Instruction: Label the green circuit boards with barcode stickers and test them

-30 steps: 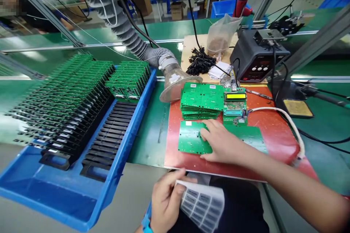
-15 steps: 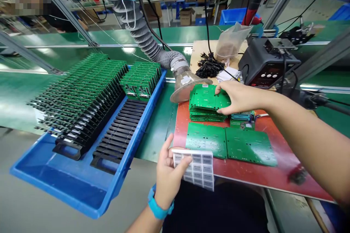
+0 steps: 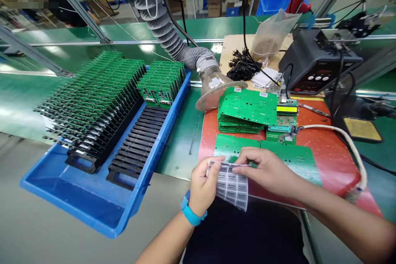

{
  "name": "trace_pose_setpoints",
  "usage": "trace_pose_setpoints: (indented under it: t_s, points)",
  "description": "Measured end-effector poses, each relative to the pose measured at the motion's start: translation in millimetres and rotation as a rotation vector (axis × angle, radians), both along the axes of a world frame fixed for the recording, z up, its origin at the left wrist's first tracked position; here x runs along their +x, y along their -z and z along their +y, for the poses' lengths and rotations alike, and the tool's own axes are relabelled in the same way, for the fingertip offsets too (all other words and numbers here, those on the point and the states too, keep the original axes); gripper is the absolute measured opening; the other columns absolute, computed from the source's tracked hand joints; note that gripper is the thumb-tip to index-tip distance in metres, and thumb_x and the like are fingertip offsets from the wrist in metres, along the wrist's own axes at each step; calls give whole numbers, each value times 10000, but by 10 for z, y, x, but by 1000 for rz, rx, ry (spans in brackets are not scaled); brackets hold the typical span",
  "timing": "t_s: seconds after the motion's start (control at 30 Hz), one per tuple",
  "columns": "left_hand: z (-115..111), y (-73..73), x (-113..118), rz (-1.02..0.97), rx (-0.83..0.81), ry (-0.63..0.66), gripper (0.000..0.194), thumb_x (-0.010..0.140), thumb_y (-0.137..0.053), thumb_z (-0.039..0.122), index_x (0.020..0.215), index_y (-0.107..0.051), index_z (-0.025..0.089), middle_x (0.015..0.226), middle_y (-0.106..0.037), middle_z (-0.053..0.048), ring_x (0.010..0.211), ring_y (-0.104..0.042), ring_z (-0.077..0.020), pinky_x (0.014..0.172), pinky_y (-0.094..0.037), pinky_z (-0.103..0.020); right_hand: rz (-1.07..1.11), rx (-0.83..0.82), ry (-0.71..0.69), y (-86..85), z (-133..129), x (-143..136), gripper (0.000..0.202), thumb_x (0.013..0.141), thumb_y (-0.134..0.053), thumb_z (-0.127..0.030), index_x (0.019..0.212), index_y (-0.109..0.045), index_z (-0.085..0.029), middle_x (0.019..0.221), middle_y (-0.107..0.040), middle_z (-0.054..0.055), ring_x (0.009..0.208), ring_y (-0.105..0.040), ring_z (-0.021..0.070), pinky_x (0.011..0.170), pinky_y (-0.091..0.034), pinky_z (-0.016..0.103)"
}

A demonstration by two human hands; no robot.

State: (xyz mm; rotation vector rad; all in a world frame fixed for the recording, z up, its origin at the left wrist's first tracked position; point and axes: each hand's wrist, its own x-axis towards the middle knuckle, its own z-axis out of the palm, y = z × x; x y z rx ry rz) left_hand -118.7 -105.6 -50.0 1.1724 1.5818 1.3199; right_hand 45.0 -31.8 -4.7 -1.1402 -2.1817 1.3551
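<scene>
My left hand (image 3: 202,185), with a blue band at the wrist, grips the upper left edge of a sheet of labels (image 3: 232,185) between thumb and fingers. At the sheet's upper right corner, my right hand (image 3: 266,170) is closed in a pinch. Whether a single label is between those fingertips is too small to tell. Just beyond the hands, green circuit boards (image 3: 291,159) lie flat on the red mat (image 3: 334,152), partly covered by my right hand. Behind them is a stack of green circuit boards (image 3: 247,107), its top board bearing two small white labels.
To the left, a blue tray (image 3: 74,214) holds black racks (image 3: 136,144) full of upright circuit boards. A fume extraction hood (image 3: 213,90) hangs by the stack. Further right are a small display module (image 3: 286,109), a white cable (image 3: 349,140) and a soldering station (image 3: 321,66).
My right hand has left the top of the stack and come down to the label sheet. A second white label now shows on the top board. The view has shifted slightly.
</scene>
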Motion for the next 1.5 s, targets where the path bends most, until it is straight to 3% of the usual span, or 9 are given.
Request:
trace_pose_setpoints:
  t_s: [0.2,0.4,0.63,0.77,1.0,1.1,1.23,1.37,1.5]
  points:
    - [1,100,56,152,53,-87,186,834,-585,303,768,-709,180,696,-696,-14,636,-624,-137,608,-466,-217,-36,-158,-38,-48,38,8,135,808,-588,-270,736,-671,-192,750,-685,6,721,-620,154,646,-444,251]
    - [1,194,64,184,49,-129,292,826,-594,336,597,-623,158,486,-557,38,456,-496,-91,453,-377,-187,-143,-148,-46,-85,-30,56,325,837,-563,-289,1157,-594,-240,919,-708,28,807,-637,177,701,-467,275]
    - [-30,146,36,208,99,-36,203,851,-556,309,793,-707,185,712,-713,-21,638,-642,-146,606,-490,-227,-122,-62,-11,-81,28,64,122,831,-589,-304,781,-626,-199,770,-638,12,708,-579,139,648,-464,256]
    - [-44,137,35,226,105,-20,185,846,-547,275,826,-715,201,768,-728,-34,693,-660,-162,670,-505,-251,-88,100,26,9,-1,40,85,825,-593,-218,749,-630,-209,769,-635,19,709,-589,146,643,-478,270]
    - [-20,166,40,222,-26,-114,166,829,-596,276,744,-704,182,665,-716,-8,600,-643,-137,579,-482,-210,-17,494,19,165,-151,54,119,869,-549,-202,843,-664,-214,753,-634,38,744,-591,175,687,-474,322]
    - [-3,178,17,217,-78,-130,200,847,-581,295,747,-702,172,667,-714,-4,600,-639,-134,553,-469,-200,12,403,-10,138,-46,83,129,872,-546,-214,811,-658,-218,765,-641,23,749,-596,159,693,-466,298]
    - [8,200,-13,218,-101,-66,253,866,-559,320,724,-690,157,632,-701,-13,584,-638,-148,534,-474,-218,-183,253,117,221,296,30,170,879,-519,-262,774,-637,-198,818,-646,29,761,-611,152,689,-467,269]
    - [-13,229,17,202,-58,146,123,823,-631,260,768,-726,205,921,-750,-32,814,-699,-188,761,-535,-278,-346,315,190,432,513,-128,180,862,-497,-215,743,-624,-168,786,-624,55,747,-594,179,688,-443,293]
    - [-38,276,44,234,-13,233,120,844,-611,253,844,-728,226,1103,-702,-55,970,-678,-210,882,-525,-334,-408,397,220,534,488,-263,190,864,-468,-193,764,-628,-166,799,-623,70,767,-577,202,709,-411,318]
